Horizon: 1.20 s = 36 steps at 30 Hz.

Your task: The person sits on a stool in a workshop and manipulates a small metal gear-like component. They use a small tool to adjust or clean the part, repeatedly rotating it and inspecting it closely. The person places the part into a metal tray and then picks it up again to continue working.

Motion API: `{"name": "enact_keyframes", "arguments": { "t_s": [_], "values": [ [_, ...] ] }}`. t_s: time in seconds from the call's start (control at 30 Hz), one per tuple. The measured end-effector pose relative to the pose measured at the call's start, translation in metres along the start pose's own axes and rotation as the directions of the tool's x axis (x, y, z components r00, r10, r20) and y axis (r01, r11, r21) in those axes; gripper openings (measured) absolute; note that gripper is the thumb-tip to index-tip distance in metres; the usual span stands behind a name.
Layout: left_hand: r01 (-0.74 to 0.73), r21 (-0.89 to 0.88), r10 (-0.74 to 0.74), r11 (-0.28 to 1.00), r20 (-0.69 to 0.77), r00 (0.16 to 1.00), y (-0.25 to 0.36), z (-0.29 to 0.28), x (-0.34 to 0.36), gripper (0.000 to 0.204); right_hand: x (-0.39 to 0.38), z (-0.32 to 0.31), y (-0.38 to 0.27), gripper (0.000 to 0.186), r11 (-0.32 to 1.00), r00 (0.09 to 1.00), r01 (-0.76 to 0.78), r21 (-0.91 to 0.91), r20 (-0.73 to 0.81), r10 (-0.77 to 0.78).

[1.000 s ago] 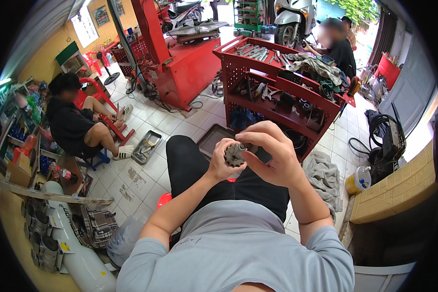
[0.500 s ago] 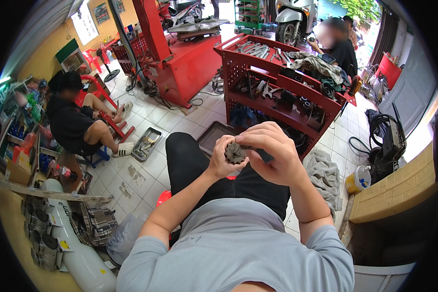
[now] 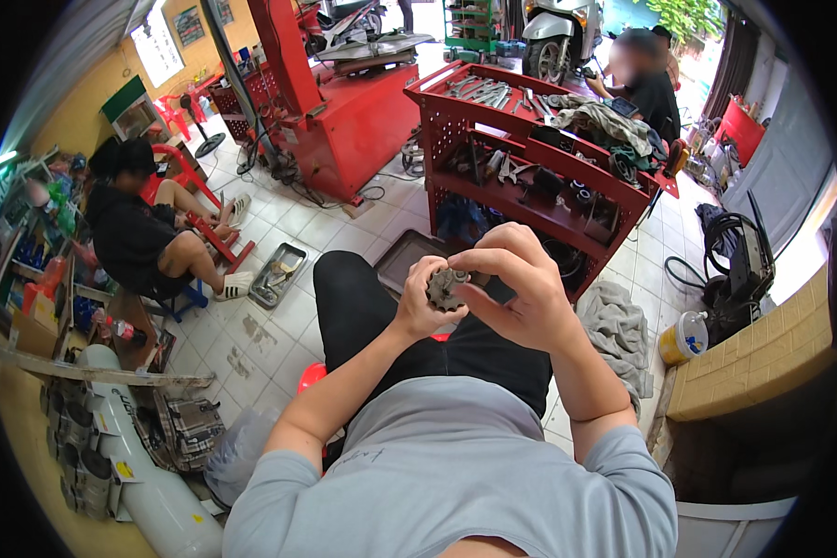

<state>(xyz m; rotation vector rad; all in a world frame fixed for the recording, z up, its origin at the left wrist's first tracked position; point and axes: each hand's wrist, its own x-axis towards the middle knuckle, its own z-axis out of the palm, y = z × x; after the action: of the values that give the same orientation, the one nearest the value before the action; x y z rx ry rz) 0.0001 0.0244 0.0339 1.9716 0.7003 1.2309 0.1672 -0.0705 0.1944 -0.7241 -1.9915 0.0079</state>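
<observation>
Above my lap, my left hand (image 3: 419, 302) is closed round a grey, round metal part with a toothed rim (image 3: 442, 292). Its scalloped face is turned up toward me. My right hand (image 3: 521, 296) comes over it from the right, thumb and forefinger pinched at the part's upper right edge. A small, pale, rounded metal piece (image 3: 459, 276) shows at those fingertips. Whether it is loose or joined to the toothed part, I cannot tell. My fingers hide the part's left side and underside.
Ahead on the right stands a red tool cart (image 3: 530, 139) with wrenches and rags. Metal trays lie on the tiles, one (image 3: 279, 275) left of my knees, another (image 3: 402, 256) beyond them. A person (image 3: 130, 223) sits at left. A grey cloth (image 3: 614, 335) and a bucket (image 3: 683, 338) are at right.
My right thumb and forefinger have shifted slightly on the toothed part, and the small pale piece at their tips now shows. The left hand keeps its hold, tilting the part a little.
</observation>
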Motion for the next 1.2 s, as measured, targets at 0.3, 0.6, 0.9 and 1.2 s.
{"name": "enact_keyframes", "arguments": {
  "t_s": [0.3, 0.6, 0.9, 1.2],
  "values": [
    [-0.007, 0.001, 0.007, 1.0, 0.016, 1.0, -0.006, 0.001, 0.002, 0.059, 0.0, -0.001, 0.003, 0.047, 0.999, 0.999, 0.036, -0.01, 0.035, -0.036],
    [-0.025, -0.004, 0.026, 1.0, 0.038, 0.999, -0.009, -0.001, -0.001, 0.055, 0.002, 0.003, 0.005, 0.036, 0.996, 0.997, 0.08, 0.045, -0.004, -0.08],
    [-0.005, -0.036, 0.008, 0.999, 0.087, 0.996, -0.002, 0.004, 0.002, 0.056, 0.001, 0.0, 0.002, 0.03, 0.997, 0.997, 0.071, 0.019, -0.02, -0.071],
    [-0.001, -0.07, 0.01, 0.998, 0.138, 0.99, 0.012, 0.015, 0.005, 0.053, -0.003, -0.013, -0.008, 0.027, 0.997, 0.999, 0.014, -0.069, -0.029, -0.016]
  ]
}}
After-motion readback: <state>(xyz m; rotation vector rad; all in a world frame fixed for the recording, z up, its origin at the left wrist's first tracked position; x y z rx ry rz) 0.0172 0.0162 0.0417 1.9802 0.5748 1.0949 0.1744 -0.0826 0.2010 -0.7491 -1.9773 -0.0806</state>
